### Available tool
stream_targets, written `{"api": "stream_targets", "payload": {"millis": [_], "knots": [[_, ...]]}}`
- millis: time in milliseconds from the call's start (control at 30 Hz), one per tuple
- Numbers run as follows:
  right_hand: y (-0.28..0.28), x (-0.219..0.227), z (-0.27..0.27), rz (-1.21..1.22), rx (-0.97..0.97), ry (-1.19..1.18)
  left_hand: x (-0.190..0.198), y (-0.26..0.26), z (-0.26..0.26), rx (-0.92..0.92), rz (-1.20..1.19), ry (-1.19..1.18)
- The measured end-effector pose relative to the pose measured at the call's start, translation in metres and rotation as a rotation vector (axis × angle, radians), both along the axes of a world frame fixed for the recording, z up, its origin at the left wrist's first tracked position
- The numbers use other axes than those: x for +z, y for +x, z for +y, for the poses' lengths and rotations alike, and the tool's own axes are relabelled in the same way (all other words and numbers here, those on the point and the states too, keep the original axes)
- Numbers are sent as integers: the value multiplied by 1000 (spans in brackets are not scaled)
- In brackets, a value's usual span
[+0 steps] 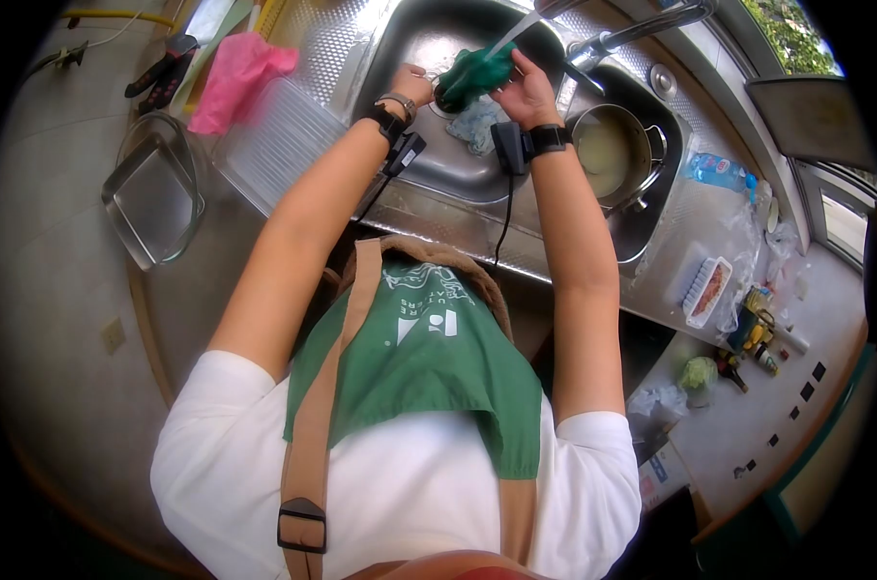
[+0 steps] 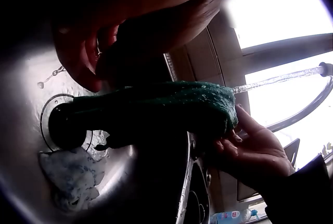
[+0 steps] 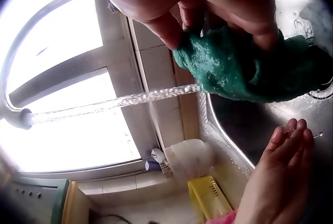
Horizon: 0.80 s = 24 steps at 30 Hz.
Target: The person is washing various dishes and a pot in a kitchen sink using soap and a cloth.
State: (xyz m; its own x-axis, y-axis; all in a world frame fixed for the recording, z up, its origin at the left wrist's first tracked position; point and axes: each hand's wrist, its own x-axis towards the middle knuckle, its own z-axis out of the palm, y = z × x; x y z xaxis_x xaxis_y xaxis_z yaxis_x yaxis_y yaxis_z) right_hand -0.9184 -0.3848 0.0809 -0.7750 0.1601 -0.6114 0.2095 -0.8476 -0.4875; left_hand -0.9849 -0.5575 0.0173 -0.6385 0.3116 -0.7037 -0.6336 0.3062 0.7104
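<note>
Head view: two stainless-steel basins, smooth-walled with rounded corners, are set side by side. The left basin (image 1: pixel 429 179) lies beneath both hands; the right basin (image 1: pixel 667 208) lies to the right of the right hand (image 1: pixel 528 95) and contains one round metal pot (image 1: pixel 608 155) of cloudy, pale liquid.

Right hand: grasping. Thumb and fingers pinch the upper end of one green cloth (image 3: pixel 229 70), which is wet, folded and hanging over the left basin. One clear water stream (image 3: pixel 130 100) from one curved metal spout (image 3: pixel 20 118) meets the cloth beside the fingers.

Left hand (image 3: pixel 278 174): released. The fingers are loosely bent and grouped, near the green cloth but apart from it in the right wrist view.

Below the hands: one pale blue-white crumpled item (image 2: pixel 73 177), soft-edged, material uncertain; one round drain (image 2: pixel 45 125), partly covered by the cloth's lower end; one short chain (image 2: pixel 53 77).

Left of the left hand: one pink cloth (image 1: pixel 240 77) and one ribbed, translucent tray (image 1: pixel 279 145).

Visibility: in the left wrist view, deep shadow obscures the cloth's middle folds and part of the left hand
</note>
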Motion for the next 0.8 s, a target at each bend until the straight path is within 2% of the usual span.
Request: {"api": "stream_targets", "payload": {"millis": [67, 100, 133, 167, 200, 267, 300, 333, 367, 400, 433, 467, 500, 533, 567, 633, 667, 700, 767, 800], "knots": [[-1, 6, -1, -6, 21, -21, -5, 1, -2, -7, 95, -189], [-1, 8, -1, 65, 37, -75, 14, 4, 0, -5, 94, -188], [-1, 9, 1, 136, 52, -130, 52, 11, 3, 63, -71, -33], [-1, 11, 3, 135, 54, -130, 73, 15, 6, 130, -236, 122], [0, 13, 5, 151, 114, -143, 74, 15, 9, 131, -237, 122], [3, 21, 6, 132, 183, -96, 74, 14, 13, 241, -559, 464], [3, 17, 5, 131, 183, -96, 60, 11, 14, 241, -560, 464], [5, 11, 3, 140, 143, 143, 36, 5, 18, 207, -616, 586], [6, 7, 2, 145, 102, 383, 32, 4, 20, 171, -671, 709], [10, 15, -1, 97, 265, 629, 30, 5, 22, 190, -718, 695], [12, -11, 1, 162, 344, 1358, 23, 5, 22, 188, -719, 694], [17, -20, -5, 98, 442, 1603, 6, 5, 22, 164, -856, 888], [20, -20, -16, 26, 541, 1847, 10, 6, 23, 136, -993, 1082], [25, -19, -25, 12, 561, 1885, 13, 9, 32, 87, -844, 900], [23, -33, -29, 95, 479, 1979, 7, 12, 39, 87, -850, 896], [20, -37, -31, 153, 454, 1984, -9, 12, 52, 103, -816, 801], [16, -38, -29, 153, 454, 1984, 16, 19, 52, 88, -748, 670], [12, -39, -27, 101, 486, 1898, 22, 21, 52, 89, -748, 668], [12, -38, -27, 48, 520, 1800, 29, 27, 50, -34, -409, 347], [10, -34, -25, 17, 598, 1730, 32, 30, 50, -34, -368, 264]]}}
